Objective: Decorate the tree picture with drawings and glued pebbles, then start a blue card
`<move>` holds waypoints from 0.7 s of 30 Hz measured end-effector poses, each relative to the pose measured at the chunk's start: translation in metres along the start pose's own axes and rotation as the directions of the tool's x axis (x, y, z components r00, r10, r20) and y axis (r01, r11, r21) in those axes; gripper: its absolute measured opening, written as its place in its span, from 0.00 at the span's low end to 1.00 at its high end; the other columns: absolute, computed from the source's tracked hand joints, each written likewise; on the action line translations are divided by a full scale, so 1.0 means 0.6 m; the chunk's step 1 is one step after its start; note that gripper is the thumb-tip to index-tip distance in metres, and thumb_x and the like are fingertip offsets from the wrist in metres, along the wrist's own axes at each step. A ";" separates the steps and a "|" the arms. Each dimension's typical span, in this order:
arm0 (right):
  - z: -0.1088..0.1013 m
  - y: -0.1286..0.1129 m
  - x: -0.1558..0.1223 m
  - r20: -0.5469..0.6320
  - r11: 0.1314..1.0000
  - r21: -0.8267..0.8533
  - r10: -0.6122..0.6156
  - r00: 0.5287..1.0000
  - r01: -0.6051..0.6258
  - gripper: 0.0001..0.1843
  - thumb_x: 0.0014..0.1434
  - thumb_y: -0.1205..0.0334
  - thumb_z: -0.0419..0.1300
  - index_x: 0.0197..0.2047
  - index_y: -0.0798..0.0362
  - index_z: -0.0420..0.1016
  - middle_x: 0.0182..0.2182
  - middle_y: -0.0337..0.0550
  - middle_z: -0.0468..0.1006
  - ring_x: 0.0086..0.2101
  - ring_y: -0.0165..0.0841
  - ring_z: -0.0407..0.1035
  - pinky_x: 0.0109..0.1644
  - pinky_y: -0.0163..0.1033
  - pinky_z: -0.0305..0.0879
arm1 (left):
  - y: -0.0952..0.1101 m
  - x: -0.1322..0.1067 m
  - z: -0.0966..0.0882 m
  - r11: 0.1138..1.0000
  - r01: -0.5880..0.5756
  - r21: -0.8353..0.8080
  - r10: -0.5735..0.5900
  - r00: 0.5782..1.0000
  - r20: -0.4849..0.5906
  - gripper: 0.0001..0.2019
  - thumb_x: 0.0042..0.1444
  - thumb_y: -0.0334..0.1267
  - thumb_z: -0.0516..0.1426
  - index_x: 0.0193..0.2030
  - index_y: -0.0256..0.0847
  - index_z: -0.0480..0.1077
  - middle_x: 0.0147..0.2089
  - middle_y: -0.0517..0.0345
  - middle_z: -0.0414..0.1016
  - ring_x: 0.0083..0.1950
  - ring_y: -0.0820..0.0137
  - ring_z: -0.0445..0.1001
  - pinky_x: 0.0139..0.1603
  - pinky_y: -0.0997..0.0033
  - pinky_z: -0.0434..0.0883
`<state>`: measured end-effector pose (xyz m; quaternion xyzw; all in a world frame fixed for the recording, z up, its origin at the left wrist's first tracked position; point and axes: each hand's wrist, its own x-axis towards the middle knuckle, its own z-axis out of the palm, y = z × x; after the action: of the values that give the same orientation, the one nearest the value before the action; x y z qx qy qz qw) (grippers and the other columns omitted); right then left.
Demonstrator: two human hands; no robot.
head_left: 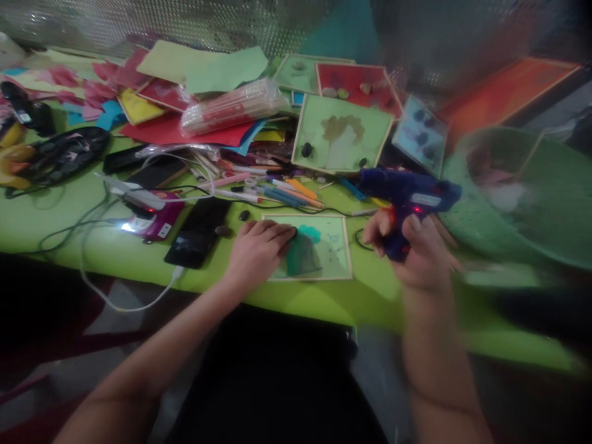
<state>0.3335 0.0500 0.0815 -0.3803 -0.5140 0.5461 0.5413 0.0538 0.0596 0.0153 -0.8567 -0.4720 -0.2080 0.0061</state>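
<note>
My right hand (419, 246) is wrapped round the grip of a blue glue gun (409, 188), held raised to the right of a small framed picture. A red light glows on its body, and its nozzle points left. My left hand (259, 253) lies over the left side of that framed picture (333, 262), fingers together, with the fingertips on a small black pebble (295, 232). The picture has a pale green ground with teal and dark green shapes and thin drawn lines. Two more dark pebbles, one black (244, 216) and one brownish (222, 231), lie beside my left hand.
A black phone (197, 237) and a purple power strip (160, 219) with cables lie left. Behind are scattered pens (282, 192), a bag of sticks (234, 108), coloured paper (226, 65) and a framed tree picture (342, 135). A green basin (531, 203) stands right.
</note>
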 end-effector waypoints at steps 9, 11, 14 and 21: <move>0.001 -0.003 0.002 -0.034 1.000 0.003 0.018 0.999 -0.018 0.22 0.59 0.38 0.65 0.30 0.50 0.75 0.27 0.41 0.78 0.22 0.29 0.65 0.24 0.36 0.60 | 0.000 -0.002 0.004 0.994 -0.078 0.082 0.072 0.995 0.070 0.18 0.73 0.40 0.49 0.58 0.42 0.77 0.59 0.53 0.81 0.54 0.57 0.76 0.51 0.53 0.64; 0.001 -0.002 0.001 -0.037 1.000 0.007 0.028 0.999 -0.027 0.22 0.59 0.39 0.66 0.30 0.51 0.75 0.28 0.41 0.79 0.22 0.29 0.65 0.24 0.35 0.60 | 0.003 -0.004 0.005 0.995 -0.068 0.072 0.065 0.997 0.043 0.17 0.73 0.41 0.51 0.58 0.41 0.77 0.58 0.53 0.82 0.54 0.57 0.76 0.53 0.52 0.63; 0.000 -0.002 -0.001 -0.059 0.999 0.010 0.037 0.998 -0.037 0.21 0.58 0.41 0.67 0.30 0.51 0.76 0.28 0.42 0.78 0.22 0.29 0.66 0.23 0.35 0.60 | 0.005 -0.006 0.001 0.997 -0.055 0.044 0.055 0.998 0.006 0.16 0.72 0.41 0.53 0.60 0.43 0.75 0.59 0.54 0.81 0.56 0.59 0.76 0.56 0.53 0.62; -0.001 -0.007 -0.002 -0.057 0.997 0.042 0.060 0.997 -0.058 0.20 0.56 0.42 0.68 0.29 0.51 0.77 0.27 0.43 0.77 0.24 0.31 0.65 0.23 0.36 0.59 | -0.066 -0.024 -0.069 0.980 0.195 0.046 -0.188 0.974 -0.124 0.14 0.69 0.41 0.55 0.54 0.49 0.79 0.54 0.54 0.84 0.55 0.58 0.76 0.58 0.52 0.62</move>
<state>0.3349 0.0484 0.0850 -0.4000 -0.4752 0.5609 0.5473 0.0006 0.0614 0.0406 -0.7926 -0.5572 -0.2447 0.0391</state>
